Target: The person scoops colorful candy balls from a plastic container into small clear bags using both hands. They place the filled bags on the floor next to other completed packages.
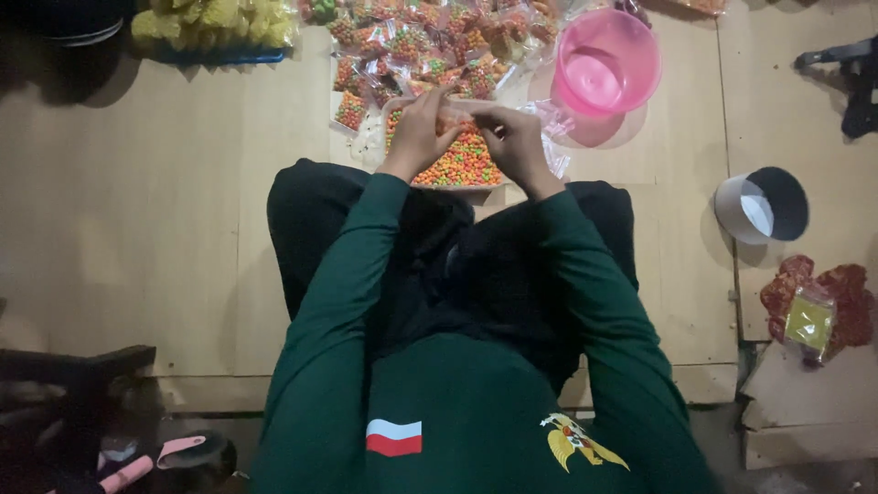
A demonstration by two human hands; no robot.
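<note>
Fingers: the fingers [450, 102] of both hands meet in the middle and are pressed together, pinching something small between them; what it is I cannot tell, it is hidden by the fingertips.
Left hand: the left hand [419, 135] is raised a little above the floor, fingers bent toward the right hand.
Right hand: the right hand [514, 139] faces it, fingers bent toward the left, touching the other hand at the tips.
Thing under the hands: a heap of small colourful snack balls [462, 165], orange, green and yellow, lies on clear plastic just below both hands, near the knees of the person.
Clear plastic: a loose clear plastic bag [554, 137] lies just right of the right hand.
Packed bags: many small filled packets [421, 46] of the same snack lie farther away, beyond the hands.
Pink bowl: a pink plastic bowl [607, 62] stands far right of the hands, beside the packets.
Yellow snacks: a bag of yellow snacks [215, 23] lies far to the left.
Grey cup: a round grey container [761, 205] lies on its side at the right, well apart from the hands.
Red snack: a red snack packet [817, 306] lies near the right edge.
Floor: all of this rests on a light wooden floor [165, 201].
Person: sits with dark trousers and green sleeves [338, 302].
</note>
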